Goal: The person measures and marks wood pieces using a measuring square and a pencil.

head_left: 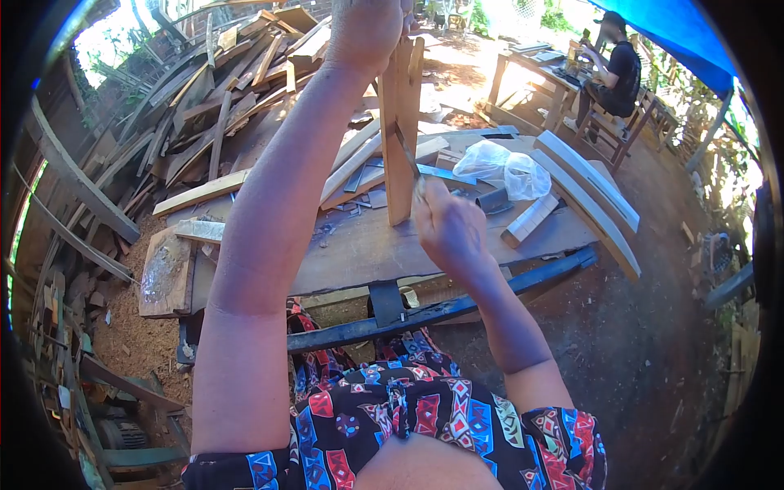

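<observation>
A wooden board [399, 163] stands upright on the plank workbench [359, 253], with its lower end on the bench top. High in the view, my left hand [367, 37] is closed around the upper part of this board. My right hand [452, 226] is wrapped round the grip of a narrow-bladed hand tool [407, 153]. The blade slants up and left against the board's right edge and face. Its grip is mostly hidden in my fist, and I cannot tell whether it is a knife or a file.
A clear plastic bag [506, 170] lies on the bench near a pale wood block [531, 220] and long curved slats [588, 204]. Scrap wood [245, 90] is heaped behind on the left. At the back right, a person [616, 73] sits at another table [531, 69].
</observation>
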Available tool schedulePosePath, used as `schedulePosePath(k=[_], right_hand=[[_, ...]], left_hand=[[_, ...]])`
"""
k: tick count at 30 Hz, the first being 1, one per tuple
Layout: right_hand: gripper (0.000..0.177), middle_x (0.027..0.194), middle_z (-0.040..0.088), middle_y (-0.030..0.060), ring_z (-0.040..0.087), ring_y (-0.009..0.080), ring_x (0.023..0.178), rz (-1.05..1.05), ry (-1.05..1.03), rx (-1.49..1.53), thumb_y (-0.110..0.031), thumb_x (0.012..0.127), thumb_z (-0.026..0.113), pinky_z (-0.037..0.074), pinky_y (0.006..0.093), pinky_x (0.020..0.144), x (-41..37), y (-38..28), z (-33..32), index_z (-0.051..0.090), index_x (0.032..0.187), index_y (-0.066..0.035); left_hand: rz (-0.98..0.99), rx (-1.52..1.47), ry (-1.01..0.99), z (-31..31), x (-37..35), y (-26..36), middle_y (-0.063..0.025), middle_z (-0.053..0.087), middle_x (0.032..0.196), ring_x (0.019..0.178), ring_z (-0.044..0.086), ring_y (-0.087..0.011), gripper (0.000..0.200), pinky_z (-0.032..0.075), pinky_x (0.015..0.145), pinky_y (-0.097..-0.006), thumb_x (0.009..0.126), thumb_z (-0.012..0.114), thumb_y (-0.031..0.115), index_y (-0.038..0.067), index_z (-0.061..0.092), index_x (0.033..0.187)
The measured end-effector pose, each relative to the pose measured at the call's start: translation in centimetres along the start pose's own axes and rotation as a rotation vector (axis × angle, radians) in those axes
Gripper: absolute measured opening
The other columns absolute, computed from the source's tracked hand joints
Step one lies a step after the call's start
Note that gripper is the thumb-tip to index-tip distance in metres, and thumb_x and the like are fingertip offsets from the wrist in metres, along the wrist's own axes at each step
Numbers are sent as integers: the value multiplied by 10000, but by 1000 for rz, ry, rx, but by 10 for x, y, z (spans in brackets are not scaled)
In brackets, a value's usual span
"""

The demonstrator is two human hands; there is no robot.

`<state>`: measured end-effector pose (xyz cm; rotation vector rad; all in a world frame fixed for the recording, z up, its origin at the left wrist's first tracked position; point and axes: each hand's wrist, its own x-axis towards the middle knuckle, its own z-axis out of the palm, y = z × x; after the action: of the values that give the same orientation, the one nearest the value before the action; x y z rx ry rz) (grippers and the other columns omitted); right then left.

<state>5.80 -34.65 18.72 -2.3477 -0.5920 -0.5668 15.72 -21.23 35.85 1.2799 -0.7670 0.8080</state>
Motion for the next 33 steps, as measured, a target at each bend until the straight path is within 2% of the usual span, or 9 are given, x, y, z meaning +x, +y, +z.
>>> schedulePosePath(k=[4, 8, 11, 14, 16, 20, 26, 29, 33], right_hand=[[117, 628, 608, 198, 632, 377, 632, 7, -41, -13, -140, 879, 496, 483, 457, 588, -23, 1, -8, 517, 860, -27], [123, 647, 618, 199, 634, 380, 645, 12, -44, -43, -148, 882, 501, 483, 459, 586, 10, -2, -1, 523, 863, -28], [150, 633, 585, 216, 599, 417, 648, -6, 6, -5, -178, 895, 496, 440, 508, 592, 21, -2, 7, 481, 857, -34], [153, 636, 588, 214, 602, 414, 656, -2, -21, 21, -174, 893, 502, 442, 504, 594, 1, -4, 3, 481, 839, -32], [134, 634, 612, 197, 632, 381, 642, 21, -77, -28, -156, 887, 501, 476, 468, 576, -15, -4, -1, 516, 839, -32], [165, 652, 593, 218, 602, 413, 672, 54, -80, 16, -188, 896, 493, 442, 502, 604, -3, -2, 2, 494, 845, -31], [175, 663, 600, 211, 598, 417, 667, -16, 17, 10, -195, 897, 490, 439, 500, 606, 30, -8, 13, 516, 860, -26], [170, 666, 601, 210, 596, 423, 661, 32, -52, 7, -193, 900, 485, 439, 500, 597, 3, -3, 9, 516, 862, -30], [161, 642, 615, 198, 628, 393, 636, 39, -90, -20, -193, 898, 506, 472, 481, 585, -18, 0, 3, 513, 849, -40]], left_hand=[[16, 7, 22, -10, 2, -4, 57, 317, 540, 463, 300, -57, 516, 239, 428, -239, 960, 416, 529, 138, 427, 623], [44, 16, 2, 1, -2, -3, 54, 323, 535, 459, 306, -57, 525, 242, 428, -242, 961, 409, 533, 134, 437, 621], [66, 39, 32, -2, 0, -3, 52, 333, 532, 456, 319, -59, 530, 252, 425, -239, 956, 409, 543, 132, 445, 625], [4, 72, 40, -13, 1, 0, 51, 341, 532, 456, 337, -60, 537, 267, 424, -232, 942, 422, 566, 130, 456, 629], [23, 51, 42, -18, 2, -3, 49, 344, 533, 456, 342, -62, 547, 278, 424, -227, 922, 435, 596, 131, 459, 634], [-37, 25, 91, -21, 4, -8, 48, 350, 537, 460, 355, -61, 553, 285, 426, -228, 910, 442, 611, 129, 458, 639], [7, 34, 119, -16, 3, -5, 46, 362, 540, 442, 362, -57, 549, 289, 411, -229, 907, 457, 605, 128, 448, 634], [-72, 42, 119, -18, 4, -2, 51, 348, 531, 432, 345, -56, 551, 276, 405, -229, 907, 462, 601, 136, 429, 612], [-68, -2, 152, -21, 9, -5, 56, 336, 528, 434, 329, -58, 545, 261, 407, -230, 906, 469, 598, 139, 434, 614]])
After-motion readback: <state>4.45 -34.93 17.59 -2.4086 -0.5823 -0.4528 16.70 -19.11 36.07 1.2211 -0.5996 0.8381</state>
